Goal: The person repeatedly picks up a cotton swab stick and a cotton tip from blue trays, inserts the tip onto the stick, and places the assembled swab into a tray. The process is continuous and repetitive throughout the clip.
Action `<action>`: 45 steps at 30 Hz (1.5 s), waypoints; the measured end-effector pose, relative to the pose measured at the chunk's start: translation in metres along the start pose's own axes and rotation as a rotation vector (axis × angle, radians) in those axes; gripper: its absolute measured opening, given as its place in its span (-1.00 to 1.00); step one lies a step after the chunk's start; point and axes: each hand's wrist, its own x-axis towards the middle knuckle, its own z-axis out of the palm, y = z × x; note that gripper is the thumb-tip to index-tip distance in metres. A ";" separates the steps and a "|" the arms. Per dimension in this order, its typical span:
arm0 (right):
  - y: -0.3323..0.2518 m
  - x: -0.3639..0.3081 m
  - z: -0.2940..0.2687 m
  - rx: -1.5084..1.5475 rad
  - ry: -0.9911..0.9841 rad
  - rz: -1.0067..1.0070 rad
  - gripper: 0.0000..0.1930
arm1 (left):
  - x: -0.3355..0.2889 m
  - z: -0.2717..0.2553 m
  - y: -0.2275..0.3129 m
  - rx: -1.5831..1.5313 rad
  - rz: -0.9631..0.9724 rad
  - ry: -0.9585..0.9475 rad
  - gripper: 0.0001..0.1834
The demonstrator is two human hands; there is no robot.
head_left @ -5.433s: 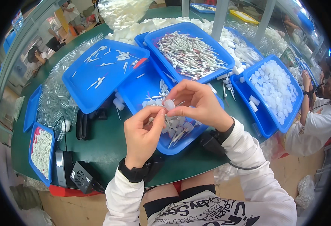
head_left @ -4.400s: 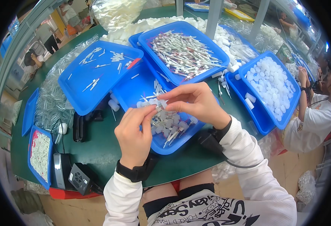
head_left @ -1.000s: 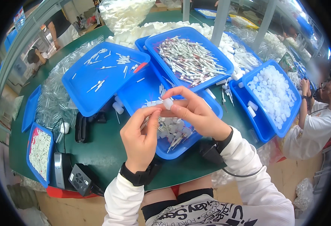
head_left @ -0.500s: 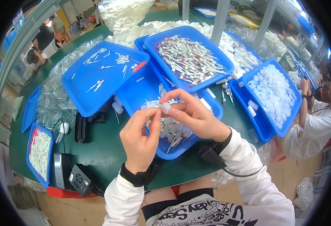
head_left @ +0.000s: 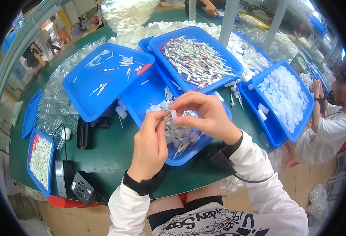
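Note:
My right hand pinches a small translucent white cap between thumb and fingers, its edge toward me. Right beside it, my left hand has its thumb and fingertips pressed together; whatever they grip is too small and covered to make out. Both hands are raised over a blue tray that holds white caps and thin white stick-like parts. The fingertips of the two hands nearly meet at the cap.
Behind stands a blue tray heaped with thin white and red sticks. A tilted tray with a few sticks lies left, a tray of round caps right. Clear tubes pile at far left. Co-workers sit or stand around the table.
The cap in my right hand has turned from face-on to edge-on. My left fingers have straightened and shifted slightly. A person's arm has appeared at the table's far side.

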 end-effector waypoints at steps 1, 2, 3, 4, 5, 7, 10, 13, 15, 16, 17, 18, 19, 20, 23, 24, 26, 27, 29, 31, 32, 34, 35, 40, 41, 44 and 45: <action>0.000 0.000 -0.001 0.019 0.006 0.009 -0.70 | 0.001 0.001 -0.005 0.021 0.034 0.029 -0.86; 0.000 0.000 -0.001 0.043 0.016 0.018 -0.70 | 0.002 0.000 -0.007 0.044 0.068 0.058 -0.87; -0.001 0.000 -0.002 0.067 0.026 0.027 -0.69 | 0.003 -0.001 -0.007 0.061 0.061 0.064 -0.87; -0.001 0.000 -0.002 0.090 0.036 0.036 -0.69 | 0.004 -0.003 -0.006 0.078 0.056 0.070 -0.88; -0.001 0.000 -0.002 0.079 0.030 0.033 -0.69 | 0.004 -0.004 -0.005 0.095 0.049 0.078 -0.88; 0.002 0.001 0.000 0.058 0.017 0.026 -0.70 | 0.004 -0.005 -0.006 0.150 0.131 0.102 -0.88; 0.005 0.000 0.000 0.021 0.056 -0.006 -0.72 | 0.004 -0.003 -0.005 0.224 0.206 0.120 -0.86; 0.008 -0.001 -0.001 -0.105 0.056 -0.120 -0.73 | 0.004 -0.001 -0.003 0.287 0.270 0.122 -0.84; 0.007 -0.002 0.000 -0.098 0.059 -0.113 -0.74 | 0.003 -0.001 -0.004 0.320 0.305 0.115 -0.82; 0.007 -0.002 0.000 -0.095 0.062 -0.109 -0.74 | 0.003 -0.001 -0.004 0.332 0.319 0.109 -0.82; 0.007 -0.002 -0.001 -0.108 0.049 -0.109 -0.74 | 0.003 -0.002 -0.004 0.344 0.335 0.104 -0.81; 0.007 -0.003 -0.001 -0.121 0.037 -0.108 -0.73 | 0.003 -0.001 -0.005 0.352 0.358 0.103 -0.81; 0.007 -0.003 -0.002 -0.136 0.026 -0.107 -0.73 | 0.002 -0.001 -0.006 0.358 0.381 0.102 -0.81; 0.008 -0.003 -0.001 -0.117 0.032 -0.094 -0.75 | 0.002 0.000 -0.007 0.368 0.405 0.100 -0.81; 0.009 -0.003 0.002 -0.071 0.041 -0.055 -0.77 | 0.001 0.001 -0.004 0.353 0.349 0.105 -0.82; 0.009 -0.003 0.002 -0.063 0.036 -0.044 -0.76 | 0.001 0.001 -0.004 0.351 0.336 0.105 -0.83; 0.006 -0.003 0.000 -0.064 0.033 -0.029 -0.74 | 0.002 0.002 -0.005 0.337 0.315 0.104 -0.83; 0.003 -0.003 -0.002 -0.072 0.035 -0.024 -0.75 | 0.002 0.003 -0.004 0.315 0.295 0.098 -0.84; 0.001 -0.002 -0.003 -0.088 0.028 -0.023 -0.75 | 0.003 0.003 -0.003 0.276 0.256 0.089 -0.85; 0.004 0.000 -0.004 -0.104 0.009 -0.032 -0.75 | 0.004 0.002 -0.005 0.264 0.260 0.087 -0.85; 0.005 0.000 -0.003 -0.085 0.020 -0.014 -0.75 | 0.004 0.002 -0.006 0.257 0.259 0.085 -0.85; 0.005 0.001 -0.002 -0.047 0.040 0.020 -0.74 | 0.004 0.005 -0.005 0.207 0.227 0.081 -0.85; 0.004 0.003 0.001 -0.024 0.046 0.033 -0.73 | 0.004 0.003 -0.003 0.189 0.212 0.083 -0.85; 0.002 0.002 0.003 0.042 0.091 0.200 -0.74 | 0.004 0.005 -0.003 0.267 0.288 0.110 -0.86; 0.001 0.001 0.003 0.051 0.108 0.244 -0.75 | 0.005 0.006 -0.004 0.308 0.329 0.117 -0.87; 0.000 0.010 0.000 0.074 0.052 0.251 -0.79 | 0.003 -0.002 -0.009 0.391 0.365 0.119 -0.89; -0.001 0.016 -0.012 0.016 0.145 0.145 -0.78 | 0.003 -0.002 -0.012 0.355 0.325 0.112 -0.89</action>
